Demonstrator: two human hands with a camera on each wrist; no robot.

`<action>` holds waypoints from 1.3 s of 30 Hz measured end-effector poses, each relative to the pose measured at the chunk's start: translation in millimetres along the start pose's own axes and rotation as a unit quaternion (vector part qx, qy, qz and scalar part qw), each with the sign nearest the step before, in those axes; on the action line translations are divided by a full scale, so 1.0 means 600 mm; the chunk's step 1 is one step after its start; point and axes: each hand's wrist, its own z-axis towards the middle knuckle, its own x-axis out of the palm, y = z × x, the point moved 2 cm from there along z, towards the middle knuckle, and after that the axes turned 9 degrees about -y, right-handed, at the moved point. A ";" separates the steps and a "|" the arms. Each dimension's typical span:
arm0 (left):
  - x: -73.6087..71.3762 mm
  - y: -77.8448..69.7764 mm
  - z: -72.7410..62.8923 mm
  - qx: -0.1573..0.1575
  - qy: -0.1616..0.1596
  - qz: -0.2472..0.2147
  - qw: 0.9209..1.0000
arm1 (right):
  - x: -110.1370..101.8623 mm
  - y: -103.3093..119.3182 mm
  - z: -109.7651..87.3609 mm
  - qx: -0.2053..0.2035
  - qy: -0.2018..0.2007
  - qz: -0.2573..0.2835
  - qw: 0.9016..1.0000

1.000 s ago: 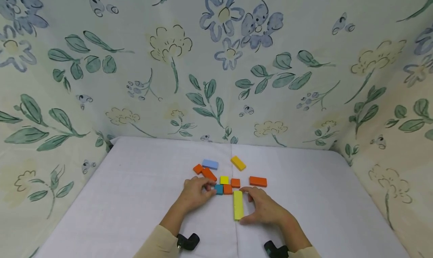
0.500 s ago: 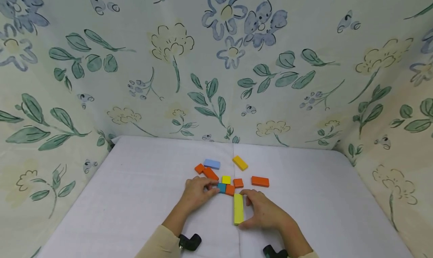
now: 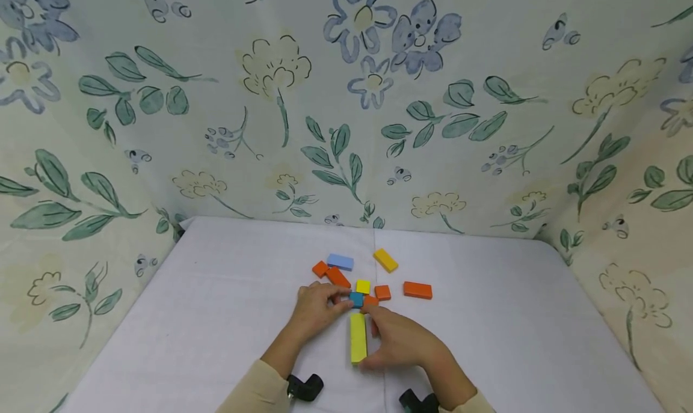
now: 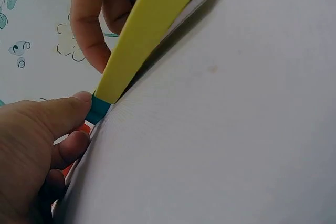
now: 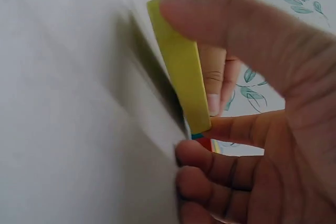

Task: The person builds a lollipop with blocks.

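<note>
On the white cloth-covered table (image 3: 227,293), the right hand (image 3: 400,344) grasps a long yellow block (image 3: 358,338) that lies flat, pointing away from the person, near the middle of the table and a little toward its front edge. The thumb curls over the block's near end and the fingers wrap along its right side; the right wrist view shows the thumb pressed on one face and the fingers (image 5: 210,169) curled against the other, so the grip is closed snugly round the block and not slack. The block's far end meets a small teal block (image 3: 355,299), touching it end to end, as the left wrist view shows, where the yellow length (image 4: 142,35) runs straight into the teal piece (image 4: 97,109).

The left hand (image 3: 316,308) rests on the cloth just left of the teal block, thumb tip pressed to the block's side and the other fingers curled under beside it, pinching or steadying it; how firmly cannot be told.

Just beyond lie a small yellow square block (image 3: 363,287) and a small orange square block (image 3: 382,292), close together. An orange rectangular block (image 3: 417,290) sits to their right, apart. Further back are two orange blocks (image 3: 330,273), a light blue block (image 3: 340,261) and a yellow rectangular block (image 3: 385,260).
</note>
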 end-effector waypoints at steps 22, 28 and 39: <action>0.002 -0.007 -0.001 0.003 0.002 0.019 1.000 | 0.022 -0.005 0.012 0.096 -0.019 0.004 0.995; 0.000 -0.007 -0.001 0.000 0.003 0.020 1.000 | 0.021 -0.007 0.016 0.103 -0.016 0.009 0.995; 0.000 -0.004 0.000 0.003 -0.004 0.018 1.000 | 0.019 -0.006 0.016 0.083 -0.016 0.011 0.996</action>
